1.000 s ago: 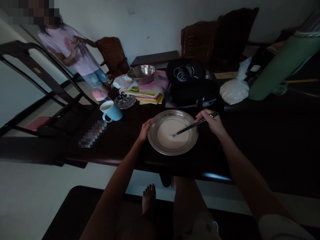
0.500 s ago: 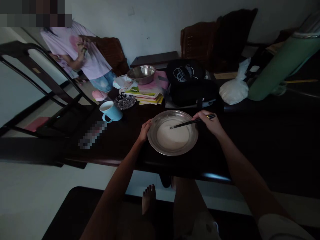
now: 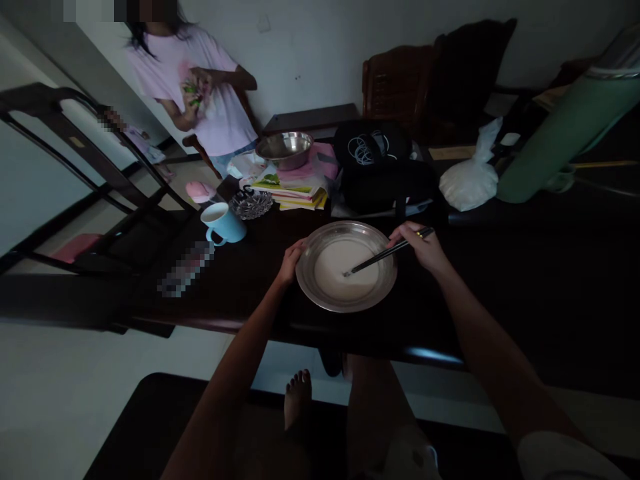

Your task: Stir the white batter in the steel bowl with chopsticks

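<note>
A wide steel bowl [image 3: 306,283] stands on the dark table in front of me, with a whitish liquid mixture [image 3: 333,263] in it. My left hand [image 3: 291,261] grips the bowl's left rim, fingers against its side. In my right hand [image 3: 417,241], above the right rim, is a pair of black chopsticks [image 3: 380,255]. Their tips dip into the mixture near its middle. Whether the left thumb lies over the rim is too dark to tell.
Left on the table are a light blue mug [image 3: 230,225] and a glass ashtray [image 3: 253,204]. Behind the bowl lie books [image 3: 300,197], a second steel bowl [image 3: 285,153] and a black bag [image 3: 383,177]. A tied bag of white powder [image 3: 470,181] and a green flask [image 3: 560,140] stand right. A person [image 3: 215,107] stands beyond.
The chopstick tips have moved slightly toward me and right within the mixture. My left hand keeps its place on the bowl. The person beyond the table has shifted right.
</note>
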Demonstrator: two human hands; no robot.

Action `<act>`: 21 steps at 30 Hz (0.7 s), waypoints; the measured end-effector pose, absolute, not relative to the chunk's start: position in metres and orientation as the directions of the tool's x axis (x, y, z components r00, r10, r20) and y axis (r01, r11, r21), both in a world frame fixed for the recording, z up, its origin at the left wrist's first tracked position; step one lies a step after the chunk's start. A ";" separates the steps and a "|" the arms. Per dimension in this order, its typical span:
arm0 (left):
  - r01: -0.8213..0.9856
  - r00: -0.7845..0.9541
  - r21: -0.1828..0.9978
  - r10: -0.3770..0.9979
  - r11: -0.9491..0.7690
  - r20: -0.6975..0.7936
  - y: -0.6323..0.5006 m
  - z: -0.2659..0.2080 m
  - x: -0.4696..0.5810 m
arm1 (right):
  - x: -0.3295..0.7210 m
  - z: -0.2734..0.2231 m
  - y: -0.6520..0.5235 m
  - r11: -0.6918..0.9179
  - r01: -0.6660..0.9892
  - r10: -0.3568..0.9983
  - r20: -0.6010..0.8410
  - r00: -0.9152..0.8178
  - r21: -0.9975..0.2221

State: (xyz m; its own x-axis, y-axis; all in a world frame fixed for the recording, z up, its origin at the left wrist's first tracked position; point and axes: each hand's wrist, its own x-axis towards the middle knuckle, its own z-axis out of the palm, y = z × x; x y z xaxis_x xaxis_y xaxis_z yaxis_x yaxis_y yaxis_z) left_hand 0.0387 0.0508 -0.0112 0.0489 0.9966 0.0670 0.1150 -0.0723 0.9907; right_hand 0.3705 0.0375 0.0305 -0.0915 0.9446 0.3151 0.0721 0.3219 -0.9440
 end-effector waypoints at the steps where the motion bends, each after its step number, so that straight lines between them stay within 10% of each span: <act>1: 0.117 0.051 0.990 0.996 -0.072 0.067 0.051 -0.011 0.039 | 0.370 0.030 0.037 0.327 0.082 0.942 0.318 -0.107 -0.941; 21: 0.098 0.054 0.992 0.996 -0.082 0.077 0.051 -0.011 0.039 | 0.369 0.031 0.036 0.346 0.110 0.935 0.333 -0.119 -0.932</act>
